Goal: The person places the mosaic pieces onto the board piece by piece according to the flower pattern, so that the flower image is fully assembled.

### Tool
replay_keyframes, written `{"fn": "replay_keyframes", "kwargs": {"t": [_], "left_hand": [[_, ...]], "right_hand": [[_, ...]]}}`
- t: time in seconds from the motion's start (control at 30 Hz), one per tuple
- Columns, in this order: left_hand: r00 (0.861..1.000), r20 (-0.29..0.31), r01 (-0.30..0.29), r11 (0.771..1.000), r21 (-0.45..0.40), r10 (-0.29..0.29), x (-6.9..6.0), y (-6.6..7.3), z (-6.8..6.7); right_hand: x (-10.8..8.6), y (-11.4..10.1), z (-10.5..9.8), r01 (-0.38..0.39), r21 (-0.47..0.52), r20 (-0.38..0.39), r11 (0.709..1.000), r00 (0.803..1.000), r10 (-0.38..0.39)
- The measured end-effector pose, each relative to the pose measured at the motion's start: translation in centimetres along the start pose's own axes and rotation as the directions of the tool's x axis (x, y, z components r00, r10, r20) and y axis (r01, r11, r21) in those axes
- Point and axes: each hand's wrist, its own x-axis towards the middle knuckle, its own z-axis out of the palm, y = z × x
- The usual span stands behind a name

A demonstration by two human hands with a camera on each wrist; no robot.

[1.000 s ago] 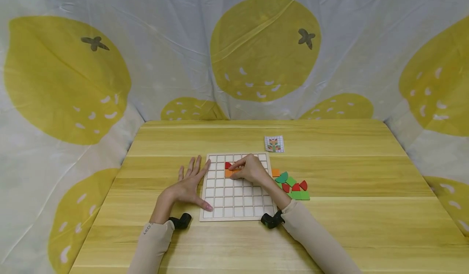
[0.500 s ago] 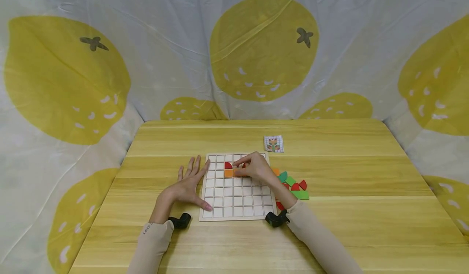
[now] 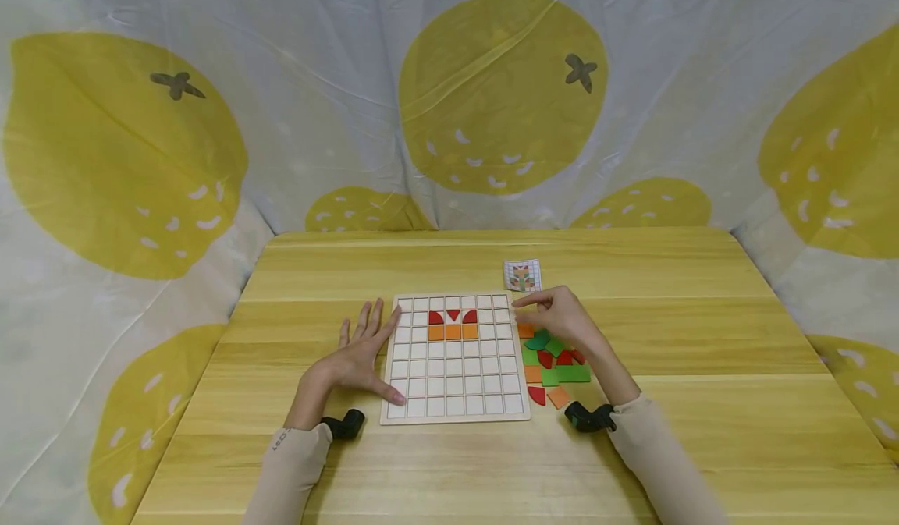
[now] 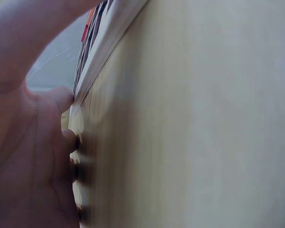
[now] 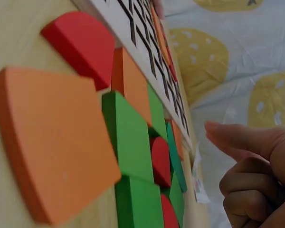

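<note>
A pale grid board (image 3: 455, 385) lies on the table. On it sit three orange square tiles (image 3: 453, 332) in a row. Above them are two red quarter-round tiles (image 3: 436, 318) with a red triangle tile (image 3: 453, 315) between them. My left hand (image 3: 354, 360) is spread at the board's left edge, thumb on the near corner and forefinger at the upper edge. To the right of the board, my right hand (image 3: 562, 318) hovers over loose tiles, thumb and forefinger extended and apart, nothing between them. Its other fingers are curled in the right wrist view.
Loose pieces lie right of the board: green squares (image 3: 572, 374), a dark green piece (image 3: 538, 341), a red quarter-round (image 3: 537, 395) and an orange piece (image 5: 57, 142). A small pattern card (image 3: 523, 275) lies behind them. A lemon-print cloth (image 3: 337, 119) hangs behind the table.
My right hand has left the board and moved right, over the loose tiles. The red triangle and the full orange row are now uncovered on the grid. My left hand has stayed put.
</note>
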Motion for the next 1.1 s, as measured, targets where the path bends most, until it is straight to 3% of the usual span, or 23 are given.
{"fn": "replay_keyframes", "kwargs": {"t": [0.3,0.53,0.9,1.1], "left_hand": [[1.000,-0.007,0.002,1.000,-0.001,-0.002,-0.1,-0.1,0.0],[1.000,-0.005,0.003,1.000,0.001,-0.003,0.0,-0.1,0.1],[1.000,-0.006,0.000,1.000,-0.001,0.000,0.0,0.0,0.1],[1.000,-0.001,0.003,1.000,0.003,-0.003,0.1,0.1,0.0]], "right_hand": [[-0.6,1.6,-1.3,-0.056,-0.007,0.011,0.998,0.998,0.056],[-0.4,2.0,-1.2,-0.028,-0.084,0.036,0.996,0.999,0.031],[-0.3,2.2,-1.4,-0.078,-0.014,0.002,0.997,0.997,0.078],[-0.3,2.0,-1.4,-0.085,-0.040,0.000,0.996,0.996,0.085]]}}
